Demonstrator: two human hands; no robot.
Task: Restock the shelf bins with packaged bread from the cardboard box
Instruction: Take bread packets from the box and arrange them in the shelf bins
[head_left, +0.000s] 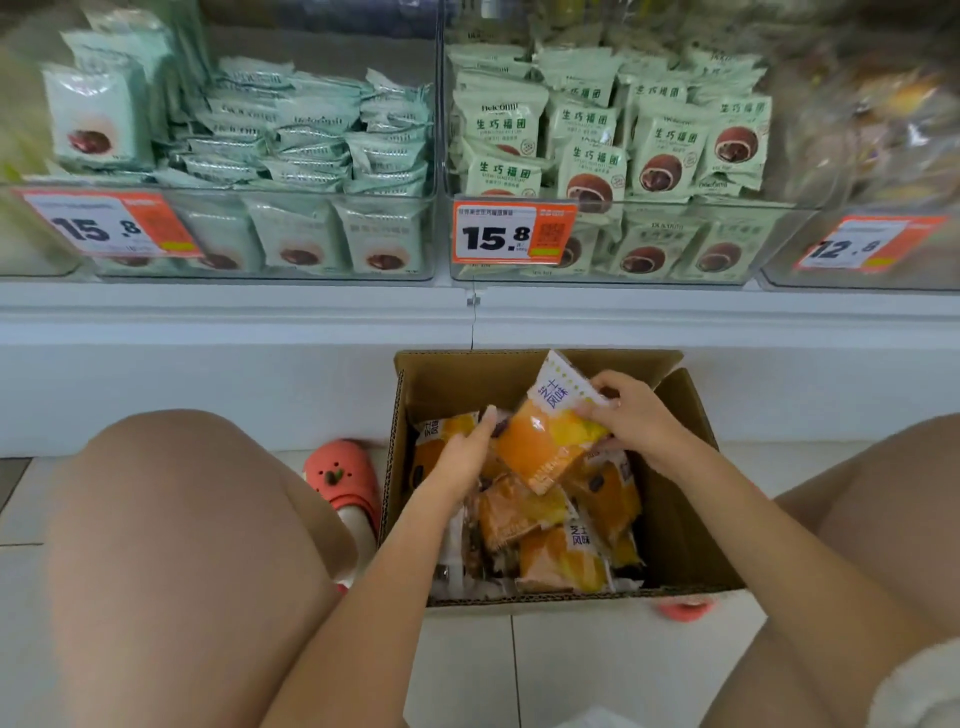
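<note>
Orange bread pack (545, 441) sat over the box (680, 525). My right hand (639, 415) pinched its top, and my left hand (462, 457) touched its side with straight fingers. The slick wrap could slip and fall back.

One cardboard box (670, 519), open on the floor. Roughly five orange bread packets (540, 447) visible inside it, more possibly hidden beneath. Two hands, left hand (462, 457) and right hand (636, 415), both in the box. Three clear shelf bins (311, 228) in view, a fourth at the left edge unclear. Three orange price tags (511, 234). Two coral slippers (345, 480). Green packets too many and overlapped to count.
</note>
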